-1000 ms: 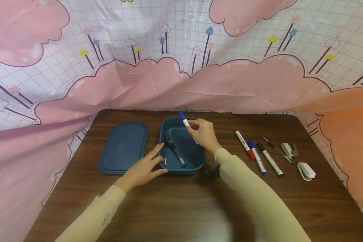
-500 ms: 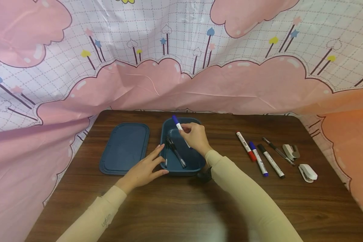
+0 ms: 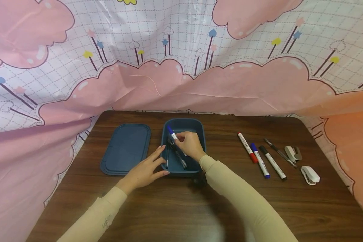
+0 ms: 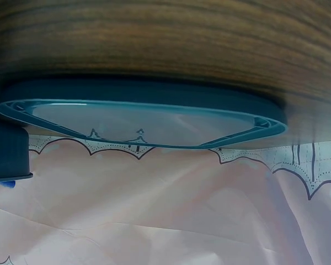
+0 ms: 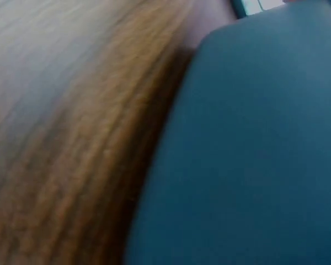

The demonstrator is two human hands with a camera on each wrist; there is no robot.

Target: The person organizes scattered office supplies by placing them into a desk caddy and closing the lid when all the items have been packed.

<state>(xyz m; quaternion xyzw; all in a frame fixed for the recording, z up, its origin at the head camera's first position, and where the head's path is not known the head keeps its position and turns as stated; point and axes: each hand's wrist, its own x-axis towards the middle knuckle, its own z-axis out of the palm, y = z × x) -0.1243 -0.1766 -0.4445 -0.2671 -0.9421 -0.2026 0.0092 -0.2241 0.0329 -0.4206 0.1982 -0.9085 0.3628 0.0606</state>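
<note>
— When you look down at the brown table [image 3: 157,205], what is the right hand [image 3: 190,145] doing?

— It is over the blue box [image 3: 199,129]. Its fingers are curled round a blue-capped marker [image 3: 171,132]. The marker's blue cap points to the far left, and the marker is low inside the box.

— Is there more in the box?

— Yes. Some dark pens [image 3: 176,155] lie in the left part of the box, just beside the marker.

— And the left hand [image 3: 146,169]?

— It rests on the table at the near left corner of the box. Its fingers are straight and spread, and the tips touch the side of the box. It holds nothing.

— What is left of the box?

— The blue lid [image 3: 125,148] lies flat there, close to the box.

— And on the right?

— A red marker [image 3: 247,152], a blue marker [image 3: 259,160] and a black marker [image 3: 272,162] lie side by side, well apart from the box. Farther right are a thin pen [image 3: 278,151] and a white stapler [image 3: 310,174].
</note>
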